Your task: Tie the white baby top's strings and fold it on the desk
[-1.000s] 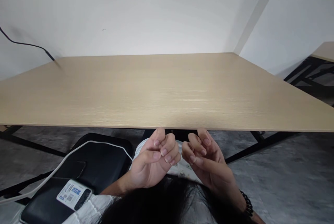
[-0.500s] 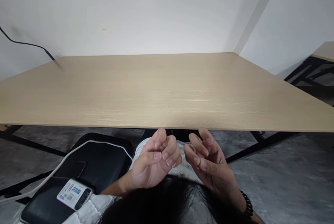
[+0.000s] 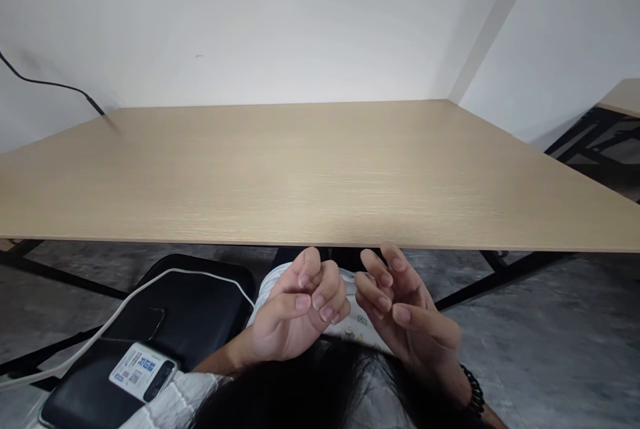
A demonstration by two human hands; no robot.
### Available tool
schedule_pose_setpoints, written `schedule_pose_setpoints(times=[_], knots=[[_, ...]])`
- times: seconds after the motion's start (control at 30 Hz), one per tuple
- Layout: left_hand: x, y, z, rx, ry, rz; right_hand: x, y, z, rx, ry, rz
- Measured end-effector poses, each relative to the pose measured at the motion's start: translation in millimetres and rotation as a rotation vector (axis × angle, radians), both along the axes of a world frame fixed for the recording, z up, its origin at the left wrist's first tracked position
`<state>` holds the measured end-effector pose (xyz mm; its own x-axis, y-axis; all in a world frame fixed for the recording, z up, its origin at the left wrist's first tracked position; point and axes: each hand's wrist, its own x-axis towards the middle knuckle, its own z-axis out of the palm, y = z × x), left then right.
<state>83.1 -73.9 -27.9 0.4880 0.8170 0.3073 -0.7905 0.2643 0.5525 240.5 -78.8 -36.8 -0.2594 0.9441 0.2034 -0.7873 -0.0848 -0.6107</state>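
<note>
Both of my hands hover above my lap, just in front of the table's near edge, palms turned up. My left hand (image 3: pixel 295 312) has its fingers loosely curled over the palm, with a gap between thumb and fingertips and nothing inside. To its right, my right hand (image 3: pixel 413 312) is half-curled, thumb held away from the bent fingers, and it is also bare. The hands do not touch each other. A dark beaded bracelet (image 3: pixel 473 390) circles my right wrist.
The wooden table (image 3: pixel 300 169) stretches ahead to a white panel (image 3: pixel 300 29). A black cable (image 3: pixel 60 85) runs at the far left. Left of me, a black stool (image 3: pixel 200 309) carries a white power bank (image 3: pixel 140 373), and a white cable (image 3: pixel 115 319) crosses the stool.
My right thumb has moved away from the fingers, and the right fingers have shifted slightly. My left hand has barely moved.
</note>
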Motion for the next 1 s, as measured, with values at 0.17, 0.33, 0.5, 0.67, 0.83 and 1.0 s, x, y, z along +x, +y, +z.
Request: schedule_pose_setpoints(times=[0.17,0.33,0.5,0.67,0.83,1.0], knots=[[-0.8,0.6,-1.0,0.006,-0.011,-0.031,0.3,-0.4,-0.5,-0.001,0.019,0.018],[-1.4,0.9,-0.8,0.015,-0.027,-0.047,0.4,-1.3,-1.3,0.021,0.016,0.021],[-1.1,0.9,-0.5,0.017,-0.023,-0.044,1.6,-2.4,-0.5,0.030,0.020,0.038],[-1.0,1.2,-1.6,0.030,-0.009,-0.047,1.9,-1.8,-1.4,0.017,0.026,0.024],[-1.6,1.8,-3.2,0.052,-0.024,-0.052,1.0,-0.1,-2.9,0.049,0.110,0.057],[-1.3,1.0,-3.9,0.060,-0.017,-0.034,0.8,0.9,-2.0,0.049,0.146,0.072]])
